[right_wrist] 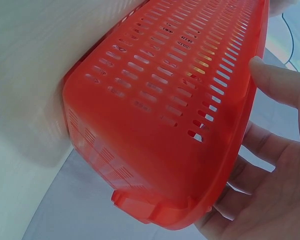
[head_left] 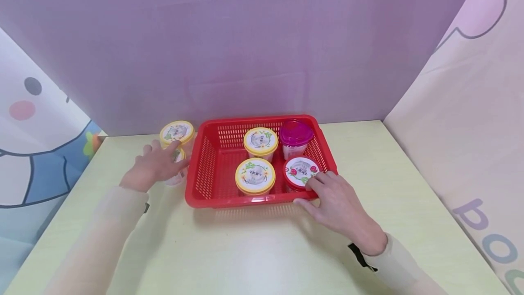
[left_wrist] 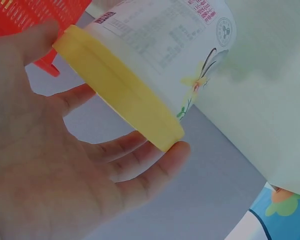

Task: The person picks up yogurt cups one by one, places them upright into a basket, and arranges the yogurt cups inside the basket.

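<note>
- Pale right sleeve comes in from 5 o'clock; its forearm points toward 10 o'clock.
- Pale left sleeve comes in from 7 o'clock and points toward 1 o'clock.
- Right hand, back upward, is clamped on the rim of the red basket at its 4 o'clock corner, thumb along the outer wall, fingers bent over the edge.
- Inside the basket, a strawberry-patterned cup sits just beside those fingers, with a yellow-lidded cup at its 9 o'clock.
- Left hand, back upward, is at the basket's 9 o'clock side, thumb and spread, curved fingers clamped about the lid of a vanilla cup; whether that cup is lifted, I cannot tell.
- Farther back in the basket are a second yellow-topped cup and a magenta-lidded cup.
- Outer cup, yellow-lidded, stands just past the left fingers, at the basket's 10 o'clock.
- Purple cloth fills 12 o'clock.
</note>
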The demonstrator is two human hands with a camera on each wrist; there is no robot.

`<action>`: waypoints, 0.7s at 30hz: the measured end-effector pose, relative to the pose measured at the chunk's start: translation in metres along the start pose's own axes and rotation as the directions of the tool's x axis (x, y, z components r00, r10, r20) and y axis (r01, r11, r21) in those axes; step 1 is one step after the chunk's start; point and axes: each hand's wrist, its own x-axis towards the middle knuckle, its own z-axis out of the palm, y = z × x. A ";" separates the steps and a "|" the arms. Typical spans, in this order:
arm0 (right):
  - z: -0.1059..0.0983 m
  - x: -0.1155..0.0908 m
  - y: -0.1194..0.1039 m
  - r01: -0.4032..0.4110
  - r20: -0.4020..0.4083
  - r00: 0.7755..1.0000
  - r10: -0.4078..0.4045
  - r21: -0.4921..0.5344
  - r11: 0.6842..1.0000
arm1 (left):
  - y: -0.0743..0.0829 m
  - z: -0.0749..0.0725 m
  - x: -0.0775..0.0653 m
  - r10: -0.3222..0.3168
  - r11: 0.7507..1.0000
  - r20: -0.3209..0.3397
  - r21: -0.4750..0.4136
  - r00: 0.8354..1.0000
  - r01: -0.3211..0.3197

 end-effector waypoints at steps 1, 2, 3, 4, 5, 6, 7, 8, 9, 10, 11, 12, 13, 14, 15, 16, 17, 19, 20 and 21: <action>0.000 0.000 0.000 0.000 0.000 1.000 0.000 0.000 1.000 | 0.000 0.000 0.000 0.001 1.000 0.000 0.005 1.000 -0.001; 0.000 0.000 0.000 0.000 0.000 1.000 0.000 -0.001 1.000 | 0.001 0.000 0.000 0.002 1.000 -0.001 0.011 1.000 -0.002; 0.000 0.000 0.000 0.000 0.000 1.000 0.000 -0.001 1.000 | 0.001 0.000 0.001 0.004 1.000 -0.003 0.019 1.000 -0.004; 0.000 0.000 0.000 0.000 0.000 1.000 0.000 -0.001 1.000 | 0.001 0.000 0.001 0.007 1.000 -0.005 0.027 1.000 -0.007; 0.000 0.000 0.000 0.000 0.001 1.000 0.000 -0.001 1.000 | 0.001 0.001 0.001 0.008 0.999 -0.005 0.032 1.000 -0.008; 0.000 0.000 0.000 0.000 0.001 1.000 0.000 -0.001 1.000 | 0.001 0.001 0.002 0.011 0.999 -0.004 0.037 1.000 -0.011; -0.001 0.000 0.000 -0.001 0.001 1.000 0.001 -0.001 1.000 | 0.001 0.001 0.002 0.014 0.999 -0.003 0.041 1.000 -0.014; -0.001 0.000 0.000 -0.001 0.001 1.000 0.001 -0.001 1.000 | 0.000 0.000 0.003 0.020 0.999 -0.002 0.045 1.000 -0.020; -0.001 0.000 0.000 -0.001 0.000 1.000 0.001 0.000 1.000 | 0.000 0.000 0.004 0.027 0.998 -0.002 0.048 1.000 -0.027; -0.001 0.000 0.000 -0.001 0.000 1.000 0.001 0.000 1.000 | -0.001 0.000 0.004 0.031 0.998 -0.001 0.047 1.000 -0.031; -0.001 0.000 0.000 -0.001 -0.001 1.000 0.001 0.001 1.000 | -0.001 0.000 0.005 0.032 0.999 0.002 0.041 0.999 -0.032; 0.000 0.000 0.000 -0.001 -0.001 1.000 0.001 0.001 1.000 | -0.002 0.000 0.006 0.035 0.999 0.003 0.039 0.999 -0.035; 0.000 0.000 0.000 -0.001 -0.002 1.000 0.001 0.001 1.000 | -0.003 -0.001 0.007 0.037 0.999 0.004 0.036 0.999 -0.037; 0.000 0.000 0.000 -0.001 -0.002 1.000 0.001 0.001 1.000 | -0.003 0.000 0.008 0.038 0.999 0.004 0.030 0.999 -0.038; 0.000 0.000 0.000 -0.001 -0.002 1.000 0.001 0.003 1.000 | -0.004 0.000 0.010 0.038 0.999 0.002 0.027 0.999 -0.038; 0.000 0.000 0.000 -0.001 -0.002 1.000 0.001 0.003 1.000 | -0.005 0.001 0.010 0.038 0.999 0.000 0.022 0.999 -0.038; 0.000 0.000 0.000 -0.001 -0.001 1.000 0.001 0.004 1.000 | -0.006 0.001 0.011 0.040 0.999 -0.002 0.021 0.999 -0.040; 0.000 0.000 0.000 -0.002 -0.002 1.000 0.002 0.006 1.000 | -0.007 0.002 0.012 0.049 0.999 -0.013 0.024 0.999 -0.049; 0.000 0.000 0.000 -0.002 -0.002 1.000 0.002 0.007 1.000 | -0.008 0.003 0.013 0.053 0.998 -0.020 0.025 0.998 -0.053; 0.000 0.000 0.000 -0.002 -0.002 1.000 0.002 0.007 1.000 | -0.008 0.004 0.014 0.057 0.998 -0.027 0.026 0.998 -0.057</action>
